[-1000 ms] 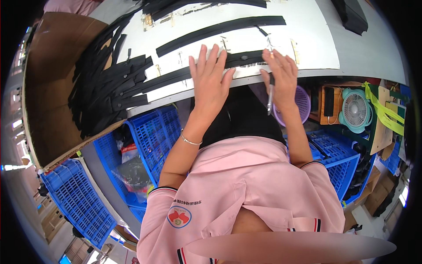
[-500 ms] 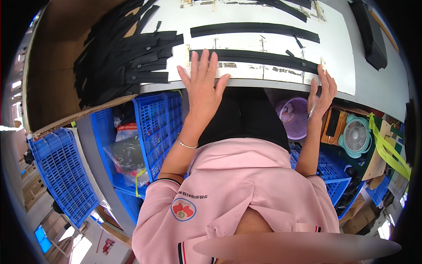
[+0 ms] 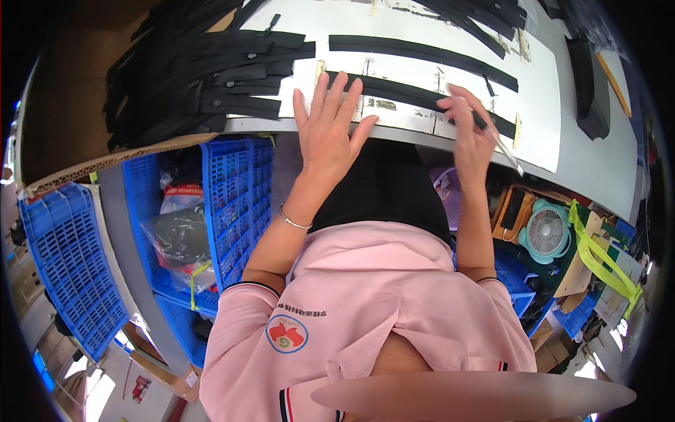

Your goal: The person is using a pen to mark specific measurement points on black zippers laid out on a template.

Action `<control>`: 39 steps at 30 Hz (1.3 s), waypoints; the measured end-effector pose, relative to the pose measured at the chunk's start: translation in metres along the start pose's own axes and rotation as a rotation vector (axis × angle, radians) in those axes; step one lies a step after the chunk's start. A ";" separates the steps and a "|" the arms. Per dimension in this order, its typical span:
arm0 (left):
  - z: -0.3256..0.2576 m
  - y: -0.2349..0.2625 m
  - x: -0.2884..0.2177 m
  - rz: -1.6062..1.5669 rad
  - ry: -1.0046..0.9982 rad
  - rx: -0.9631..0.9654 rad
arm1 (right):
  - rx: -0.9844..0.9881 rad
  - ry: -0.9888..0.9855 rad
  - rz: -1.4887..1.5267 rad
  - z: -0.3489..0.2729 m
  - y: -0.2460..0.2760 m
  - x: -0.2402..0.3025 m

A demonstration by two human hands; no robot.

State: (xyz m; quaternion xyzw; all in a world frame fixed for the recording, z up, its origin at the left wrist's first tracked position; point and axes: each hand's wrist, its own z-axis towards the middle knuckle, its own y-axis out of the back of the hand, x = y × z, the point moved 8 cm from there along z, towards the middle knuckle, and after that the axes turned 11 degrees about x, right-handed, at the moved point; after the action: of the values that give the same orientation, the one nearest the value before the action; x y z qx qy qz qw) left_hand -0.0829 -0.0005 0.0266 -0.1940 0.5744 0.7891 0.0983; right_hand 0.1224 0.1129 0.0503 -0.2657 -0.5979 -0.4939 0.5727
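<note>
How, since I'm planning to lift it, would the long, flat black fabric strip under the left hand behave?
The strip is probably floppy: the heaped, similar black strips bend and overlap. It looks thin, so probably light. Resting on the flat white board, it might slide, not roll.

The grey table [image 3: 598,165] spans the top of the view, its edge bowed by the lens. Blue plastic crates [image 3: 74,264] stand below its left side, and a teal fan [image 3: 548,231] sits below its right. At lower left, pale floor [image 3: 162,383] shows near a glaring white patch of light [image 3: 100,394].
</note>
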 end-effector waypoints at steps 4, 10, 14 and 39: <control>0.000 0.000 -0.002 0.005 -0.001 -0.013 | 0.107 -0.001 0.094 0.026 -0.055 0.020; -0.002 -0.001 0.000 -0.026 0.005 -0.051 | 0.160 -0.009 0.012 0.045 -0.090 -0.004; -0.002 -0.003 0.003 -0.031 0.035 -0.028 | 0.223 -0.050 -0.055 0.046 -0.096 -0.004; -0.001 -0.001 -0.001 0.003 0.006 -0.063 | 0.330 0.059 -0.095 0.041 -0.103 -0.006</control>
State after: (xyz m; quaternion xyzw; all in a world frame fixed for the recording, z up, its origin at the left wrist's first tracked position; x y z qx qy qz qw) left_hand -0.0816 -0.0016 0.0260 -0.1983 0.5500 0.8063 0.0894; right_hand 0.0152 0.1123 0.0208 -0.1248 -0.6657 -0.4232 0.6018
